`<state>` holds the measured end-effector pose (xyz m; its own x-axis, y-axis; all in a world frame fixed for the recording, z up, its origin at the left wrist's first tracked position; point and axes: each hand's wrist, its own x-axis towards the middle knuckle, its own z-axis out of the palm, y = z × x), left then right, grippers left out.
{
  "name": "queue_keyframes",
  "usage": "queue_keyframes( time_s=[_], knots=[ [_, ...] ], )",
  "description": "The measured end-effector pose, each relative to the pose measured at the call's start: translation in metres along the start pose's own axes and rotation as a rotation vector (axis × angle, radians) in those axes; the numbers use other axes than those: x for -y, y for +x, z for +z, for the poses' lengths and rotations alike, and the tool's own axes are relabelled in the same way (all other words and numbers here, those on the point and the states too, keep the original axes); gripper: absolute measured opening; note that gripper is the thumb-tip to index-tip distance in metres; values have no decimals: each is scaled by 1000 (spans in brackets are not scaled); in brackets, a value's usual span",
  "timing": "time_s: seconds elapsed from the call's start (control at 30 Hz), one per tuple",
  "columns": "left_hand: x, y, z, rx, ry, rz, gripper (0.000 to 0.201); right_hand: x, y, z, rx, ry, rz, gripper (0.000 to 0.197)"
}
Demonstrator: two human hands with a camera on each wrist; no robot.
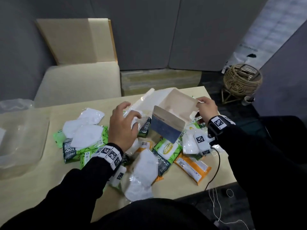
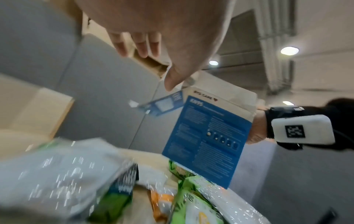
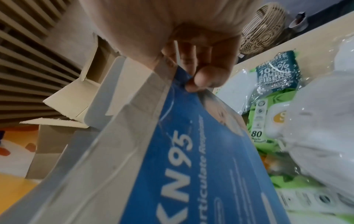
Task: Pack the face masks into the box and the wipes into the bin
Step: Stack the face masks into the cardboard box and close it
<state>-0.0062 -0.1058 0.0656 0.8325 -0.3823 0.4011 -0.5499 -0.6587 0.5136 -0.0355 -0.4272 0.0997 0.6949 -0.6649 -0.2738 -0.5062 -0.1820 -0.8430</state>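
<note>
The right hand (image 1: pixel 206 107) holds the box (image 1: pixel 172 113) up off the bench (image 1: pixel 186 176), tilted, with its open top facing the person. Its fingers (image 3: pixel 203 78) pinch the box's edge, thumb on the blue printed face and the other fingers behind the card. The box is blue and white, marked KN95 in the right wrist view, and its top flaps stand open. Whether anything lies inside cannot be told.

The left hand (image 1: pixel 123 128) hovers just left of the box with its fingers (image 2: pixel 141 47) spread and relaxed, above a face mask in a clear wrapper (image 1: pixel 141 113). Whether the fingertips touch that wrapper cannot be told; the left wrist view shows them free of the box.

On the bench below both hands lies a mixed heap. White face masks (image 1: pixel 86 130) in clear wrappers lie at the left of the heap, another (image 1: pixel 144 166) lies at the near edge, and more (image 1: pixel 191 143) lie under the right wrist. Among and beneath them are wipes packs: green ones (image 1: pixel 167 148), dark teal ones (image 1: pixel 68 150) and an orange one (image 1: pixel 192 168) at the near right.

The clear plastic bin (image 1: pixel 21 143) stands at the left end of the bench, well apart from the heap. A cream chair (image 1: pixel 78 83) stands behind the bench, and a wicker basket (image 1: pixel 240 80) sits on the floor at the far right.
</note>
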Motion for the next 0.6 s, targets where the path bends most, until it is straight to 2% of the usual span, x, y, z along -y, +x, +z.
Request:
queue_keyframes(
  time_s=[0.03, 0.07, 0.13, 0.2, 0.27, 0.47, 0.6],
  knots=[
    [7, -4, 7, 86, -19, -92, 23, -2, 7, -4, -22, 30, 1, 32],
    [12, -10, 16, 239, -6, -141, 23, -4, 12, -7, -36, 53, 3, 32],
    [21, -20, 38, 532, 130, -45, 29, -6, 23, -9, -62, 101, 19, 31],
    [28, -24, 64, 684, 269, 121, 36, -8, 33, -6, -85, 151, 63, 31],
    [32, -18, 87, 739, 393, 167, 40, -15, 42, 0, -93, 185, 84, 30],
    [49, 19, 127, 890, 583, 38, 68, -20, 41, 21, -54, 236, 116, 27],
    [59, 7, 123, 958, 638, -8, 63, -25, 45, 28, -14, 241, 95, 27]
  ],
)
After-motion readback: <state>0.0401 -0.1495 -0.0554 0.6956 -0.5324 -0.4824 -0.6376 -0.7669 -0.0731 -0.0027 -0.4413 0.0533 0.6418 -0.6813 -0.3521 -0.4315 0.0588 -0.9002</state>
